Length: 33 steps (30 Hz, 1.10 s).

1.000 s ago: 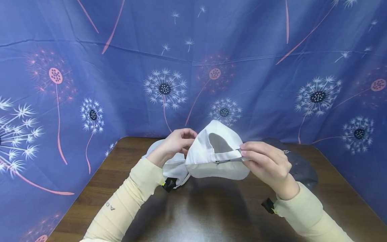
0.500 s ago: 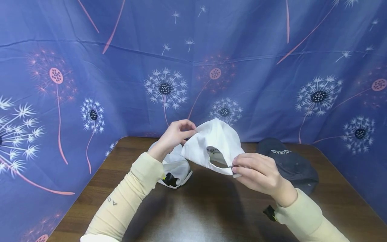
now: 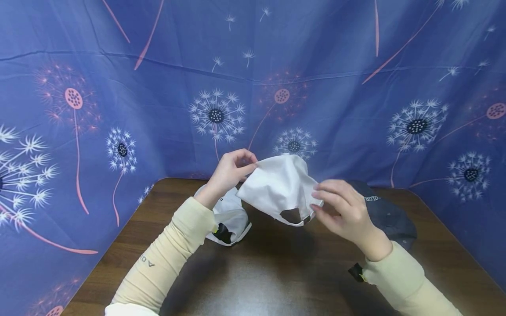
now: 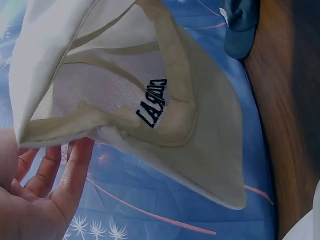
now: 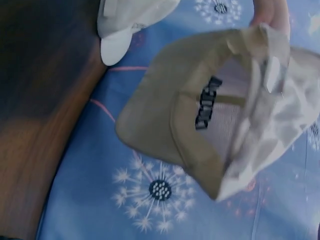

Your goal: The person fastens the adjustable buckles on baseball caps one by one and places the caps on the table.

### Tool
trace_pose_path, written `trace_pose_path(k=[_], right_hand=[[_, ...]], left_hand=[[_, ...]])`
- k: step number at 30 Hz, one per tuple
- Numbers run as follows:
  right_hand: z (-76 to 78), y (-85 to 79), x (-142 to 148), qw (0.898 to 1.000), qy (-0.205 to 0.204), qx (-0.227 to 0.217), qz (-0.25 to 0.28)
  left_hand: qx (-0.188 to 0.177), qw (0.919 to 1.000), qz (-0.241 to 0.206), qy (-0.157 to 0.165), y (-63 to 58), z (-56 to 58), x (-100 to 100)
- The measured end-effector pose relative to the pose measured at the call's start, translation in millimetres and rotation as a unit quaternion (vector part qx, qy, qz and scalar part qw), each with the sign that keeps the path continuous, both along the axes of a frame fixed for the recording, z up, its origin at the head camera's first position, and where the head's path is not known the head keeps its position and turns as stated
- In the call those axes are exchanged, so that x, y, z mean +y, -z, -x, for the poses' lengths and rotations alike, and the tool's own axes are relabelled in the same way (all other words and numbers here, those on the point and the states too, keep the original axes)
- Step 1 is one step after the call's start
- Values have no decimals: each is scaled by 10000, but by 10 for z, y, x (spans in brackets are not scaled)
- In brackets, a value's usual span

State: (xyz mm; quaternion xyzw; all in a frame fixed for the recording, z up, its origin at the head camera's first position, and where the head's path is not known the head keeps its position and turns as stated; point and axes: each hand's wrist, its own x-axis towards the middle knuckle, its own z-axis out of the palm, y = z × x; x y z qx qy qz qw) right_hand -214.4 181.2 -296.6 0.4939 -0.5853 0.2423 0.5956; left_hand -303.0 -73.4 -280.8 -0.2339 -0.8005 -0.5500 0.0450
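Note:
A white baseball cap (image 3: 280, 184) hangs over the table, crown toward the head camera and rear strap opening low. Dark lettering shows through from inside it in both wrist views. My left hand (image 3: 232, 171) pinches the cap's upper left edge; in the left wrist view several fingers of the left hand (image 4: 55, 185) show behind its lower edge. My right hand (image 3: 348, 210) is at the cap's right side, fingertips touching the cloth and thumb apart from the fingers. In the right wrist view the rear strap (image 5: 274, 75) has no right fingers on it.
Another white cap (image 3: 231, 215) lies on the brown table (image 3: 253, 272) behind the left wrist. To the right, beyond the right hand, lies a dark grey cap (image 3: 391, 219) with white lettering. A blue dandelion-print curtain (image 3: 253, 118) encloses the table's back and sides.
The cap has turned from strap side facing me to crown facing me, its opening tilting downward. My right hand has come off the strap and shifted up; the left has risen slightly.

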Motion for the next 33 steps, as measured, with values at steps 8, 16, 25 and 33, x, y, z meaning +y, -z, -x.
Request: trace_pose_path(k=[8,16,25,33], right_hand=[[230,76,254,9788,1182,-1670,-81],[333,130,353,9615,1466,-2297,-363],[455,196,417,9627,1281,-2280,-689],[559,300,438,9707,959,-2037,-842]], left_hand=[[604,9980,161,-59,88,15,39],[924,9957,49,48,166,44,80],[1085,9939,-60,174,271,52,156],[922,9956,-68,120,368,92,223]])
